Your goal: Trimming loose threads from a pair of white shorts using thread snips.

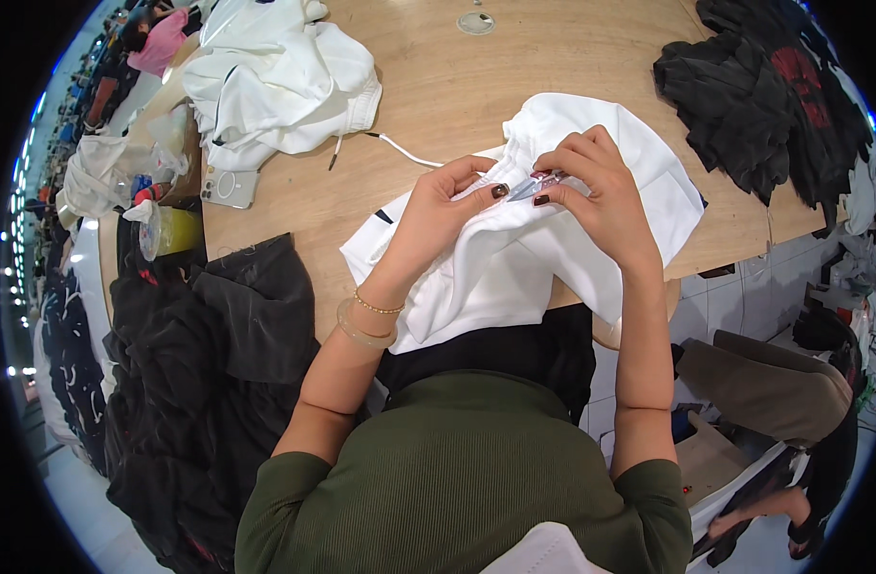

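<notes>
A white garment (514, 277) with a gathered elastic waistband lies over the table edge and my lap. My left hand (448, 206) is closed on the waistband, thumb and fingers pinching the cloth. Close by on the right, my right hand (596, 191) is closed around small metal thread snips (524, 187), whose blades point left at the waistband. The fingers partly cover the handle of the snips. From the waistband a white drawstring (409, 153) with a dark tip runs left across the tabletop.
A pile of white garments (280, 86) lies at the far left of the wooden table (553, 48), beside a phone (229, 186) and a yellow tub (178, 231). Black garments (730, 110) lie at the far right; more black cloth (189, 383) hangs at my left. A brown chair (763, 387) stands at right.
</notes>
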`<state>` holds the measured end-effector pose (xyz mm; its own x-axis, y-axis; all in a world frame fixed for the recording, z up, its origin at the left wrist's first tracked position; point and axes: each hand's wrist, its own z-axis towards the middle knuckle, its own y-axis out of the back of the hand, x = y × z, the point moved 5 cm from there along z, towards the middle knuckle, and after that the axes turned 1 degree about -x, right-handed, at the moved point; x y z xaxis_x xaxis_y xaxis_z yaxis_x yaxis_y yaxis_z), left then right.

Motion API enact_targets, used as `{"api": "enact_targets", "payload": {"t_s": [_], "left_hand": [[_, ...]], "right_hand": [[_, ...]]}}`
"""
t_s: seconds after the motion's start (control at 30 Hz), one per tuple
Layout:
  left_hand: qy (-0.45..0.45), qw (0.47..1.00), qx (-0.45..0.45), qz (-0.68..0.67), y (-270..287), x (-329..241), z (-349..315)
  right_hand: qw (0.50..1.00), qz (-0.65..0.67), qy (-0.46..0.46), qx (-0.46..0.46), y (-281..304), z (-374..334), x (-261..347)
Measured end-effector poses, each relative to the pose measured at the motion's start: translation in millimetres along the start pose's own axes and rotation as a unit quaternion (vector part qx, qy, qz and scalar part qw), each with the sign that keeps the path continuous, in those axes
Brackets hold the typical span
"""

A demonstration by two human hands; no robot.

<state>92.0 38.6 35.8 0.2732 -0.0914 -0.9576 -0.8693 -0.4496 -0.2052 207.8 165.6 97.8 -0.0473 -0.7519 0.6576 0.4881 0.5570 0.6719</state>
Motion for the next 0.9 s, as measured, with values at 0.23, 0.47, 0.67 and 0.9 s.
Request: {"api": "enact_targets", "payload": {"t_s": [0.23, 0.47, 0.67, 0.9], "left_hand": [[0.013, 1.0, 0.01, -0.015, 0.0, -7.1, -4.7], [0.041, 0.995, 0.02, -0.094, 1.4, -5.0, -11.3], [0.036, 0.997, 0.003, -0.071, -3.9, -7.4, -13.7], [0.029, 0.996, -0.015, -0.081, -0.5, -8.0, -15.4]], "right_hand": [[0.997, 0.058, -0.043, -0.041, 1.1, -9.2, -8.1], [0.963, 0.167, -0.122, -0.171, -8.1, -11.6, 10.6], [0.971, 0.143, -0.087, -0.174, -35.3, -6.5, 3.0], [0.918, 0.184, -0.236, -0.261, -4.0, -18.2, -39.2]]}}
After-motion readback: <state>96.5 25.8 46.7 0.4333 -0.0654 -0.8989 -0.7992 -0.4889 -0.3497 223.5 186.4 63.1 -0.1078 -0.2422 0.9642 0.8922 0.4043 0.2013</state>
